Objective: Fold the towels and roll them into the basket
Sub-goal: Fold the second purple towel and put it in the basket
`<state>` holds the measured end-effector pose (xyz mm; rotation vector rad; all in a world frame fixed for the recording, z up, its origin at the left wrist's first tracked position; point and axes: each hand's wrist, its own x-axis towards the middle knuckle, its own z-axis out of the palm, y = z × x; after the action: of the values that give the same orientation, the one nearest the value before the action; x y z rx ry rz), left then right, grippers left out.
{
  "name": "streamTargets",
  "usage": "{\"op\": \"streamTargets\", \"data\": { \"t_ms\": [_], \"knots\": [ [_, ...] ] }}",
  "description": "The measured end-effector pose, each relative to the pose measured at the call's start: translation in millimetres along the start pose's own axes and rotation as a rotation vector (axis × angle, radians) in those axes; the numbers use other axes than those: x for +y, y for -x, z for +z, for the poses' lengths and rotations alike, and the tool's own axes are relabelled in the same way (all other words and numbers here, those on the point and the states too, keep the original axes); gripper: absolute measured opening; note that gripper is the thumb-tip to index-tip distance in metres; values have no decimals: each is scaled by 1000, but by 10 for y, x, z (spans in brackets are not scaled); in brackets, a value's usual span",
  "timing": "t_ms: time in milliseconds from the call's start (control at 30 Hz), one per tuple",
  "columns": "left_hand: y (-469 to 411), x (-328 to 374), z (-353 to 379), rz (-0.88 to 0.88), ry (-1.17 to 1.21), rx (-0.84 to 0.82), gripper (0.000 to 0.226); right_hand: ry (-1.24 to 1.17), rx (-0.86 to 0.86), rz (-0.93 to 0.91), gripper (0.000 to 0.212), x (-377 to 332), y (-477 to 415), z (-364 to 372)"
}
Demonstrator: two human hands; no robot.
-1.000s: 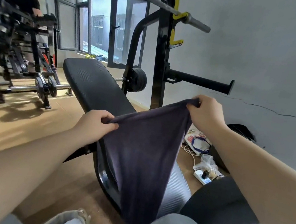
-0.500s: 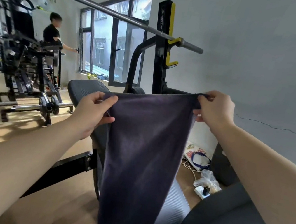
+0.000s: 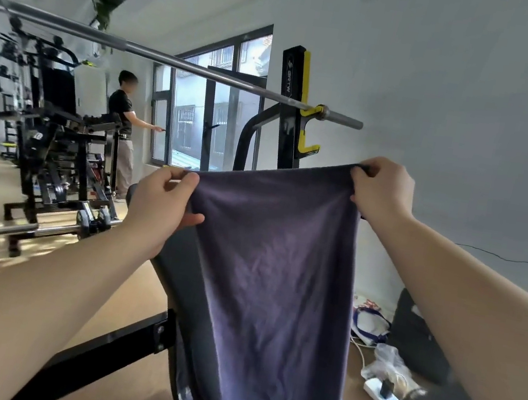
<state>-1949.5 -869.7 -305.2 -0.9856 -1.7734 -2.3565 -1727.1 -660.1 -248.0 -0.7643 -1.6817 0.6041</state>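
Observation:
A dark purple-grey towel (image 3: 273,287) hangs full length in front of me, held up by its two top corners. My left hand (image 3: 161,204) pinches the top left corner between thumb and fingers. My right hand (image 3: 381,190) grips the top right corner, slightly higher than the left. The top edge is stretched almost taut between the hands. The towel's lower end runs out of the bottom of the view. The basket is out of view.
Behind the towel is a black weight bench (image 3: 171,275) under a rack upright (image 3: 292,107) carrying a steel barbell (image 3: 174,59). A power strip (image 3: 380,393), bags and cables lie on the floor at right. A person (image 3: 123,132) stands by the window past gym machines (image 3: 50,145).
Both hands have lifted the towel from chest height to well above the bench and pulled its top edge straighter. My view has tilted upward, and the basket has dropped out of sight.

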Motion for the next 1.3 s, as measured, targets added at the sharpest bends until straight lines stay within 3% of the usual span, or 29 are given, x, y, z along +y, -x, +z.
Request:
{"op": "streamTargets", "data": {
  "t_ms": [200, 567, 867, 1100, 1300],
  "knots": [
    [-200, -354, -80, -29, -27, 20, 16, 46, -16, -26, 22, 148, -131, 556],
    [-812, -1399, -389, -170, -168, 134, 13, 75, -196, 25, 23, 603, -229, 1945],
    [-1244, -2160, -711, -152, -421, 160, 10, -46, -303, 213, 17, 1038, -394, 2939],
    [-1545, -2546, -795, -286, -284, 215, 7, -53, -356, 195, 24, 1293, -472, 3745],
    [-1816, -2834, -954, -187, -416, 257, 6, -55, -338, 172, 29, 1624, -599, 4364]
  ]
}}
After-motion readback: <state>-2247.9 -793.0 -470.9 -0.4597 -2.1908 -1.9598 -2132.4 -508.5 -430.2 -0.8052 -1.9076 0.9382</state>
